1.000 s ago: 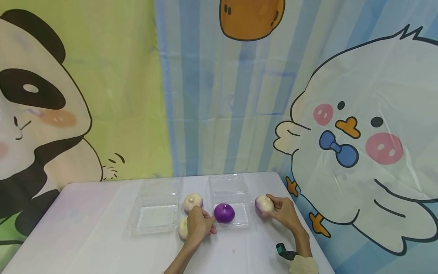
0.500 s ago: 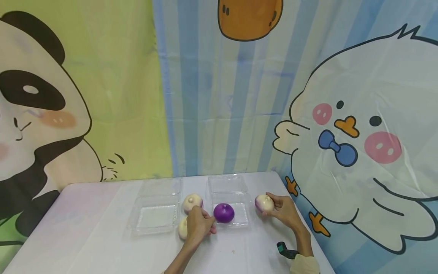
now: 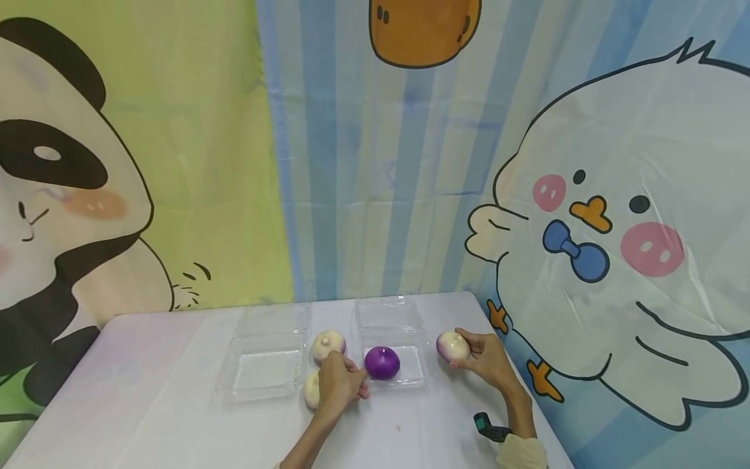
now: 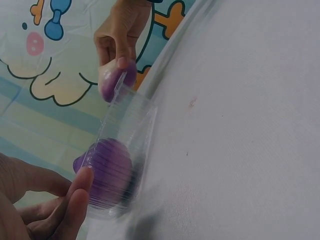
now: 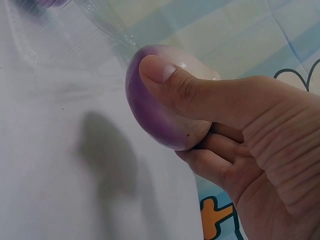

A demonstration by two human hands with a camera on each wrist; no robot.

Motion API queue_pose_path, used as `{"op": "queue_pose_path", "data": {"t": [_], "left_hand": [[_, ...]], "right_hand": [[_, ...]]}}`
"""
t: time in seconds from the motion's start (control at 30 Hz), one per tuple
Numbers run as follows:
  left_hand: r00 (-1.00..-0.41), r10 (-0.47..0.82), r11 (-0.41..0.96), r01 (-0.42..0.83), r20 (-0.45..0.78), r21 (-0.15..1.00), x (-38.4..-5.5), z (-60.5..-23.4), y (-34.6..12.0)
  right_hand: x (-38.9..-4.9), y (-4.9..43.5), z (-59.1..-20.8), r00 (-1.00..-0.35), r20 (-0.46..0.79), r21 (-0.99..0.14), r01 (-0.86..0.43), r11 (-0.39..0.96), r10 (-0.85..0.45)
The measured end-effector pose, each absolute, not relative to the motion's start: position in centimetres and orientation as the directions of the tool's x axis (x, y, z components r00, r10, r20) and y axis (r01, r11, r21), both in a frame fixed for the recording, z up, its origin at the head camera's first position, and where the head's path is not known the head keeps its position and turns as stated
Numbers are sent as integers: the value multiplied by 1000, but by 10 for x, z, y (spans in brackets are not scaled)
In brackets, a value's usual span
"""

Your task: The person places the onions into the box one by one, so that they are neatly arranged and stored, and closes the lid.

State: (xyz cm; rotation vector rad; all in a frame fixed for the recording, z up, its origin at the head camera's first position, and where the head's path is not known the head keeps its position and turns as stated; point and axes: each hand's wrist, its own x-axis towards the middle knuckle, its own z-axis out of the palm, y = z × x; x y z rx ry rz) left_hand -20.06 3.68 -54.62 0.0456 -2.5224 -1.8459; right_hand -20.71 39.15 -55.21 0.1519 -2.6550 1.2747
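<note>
My right hand [image 3: 489,359] grips a purple-and-white onion [image 3: 453,347] at the table's right side, thumb across its purple face in the right wrist view. A purple onion [image 3: 382,363] sits in the right-hand clear plastic container [image 3: 413,368]. At that container's left rim, my left hand [image 3: 338,384] pinches the edge with its fingertips, close beside the purple onion. Two pale onions lie between the containers: one whole in view [image 3: 329,346], and a nearer onion [image 3: 312,391] partly hidden behind my left hand.
Another clear plastic container [image 3: 266,371] stands left of the pale onions, its lid [image 3: 274,319] folded back. The right container's lid [image 3: 388,312] also lies back. A cartoon curtain [image 3: 363,195] hangs behind the white table [image 3: 164,391].
</note>
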Motion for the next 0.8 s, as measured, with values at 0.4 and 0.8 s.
{"op": "queue_pose_path", "data": {"t": [0.4, 0.8], "left_hand": [[-999, -41, 309, -15, -2, 951, -200, -545, 37], [-1000, -28, 298, 0, 8, 955, -201, -547, 37]], "right_hand": [[-206, 392, -551, -983, 181, -772, -153, 617, -17], [-207, 390, -548, -982, 188, -774, -163, 612, -23]]}}
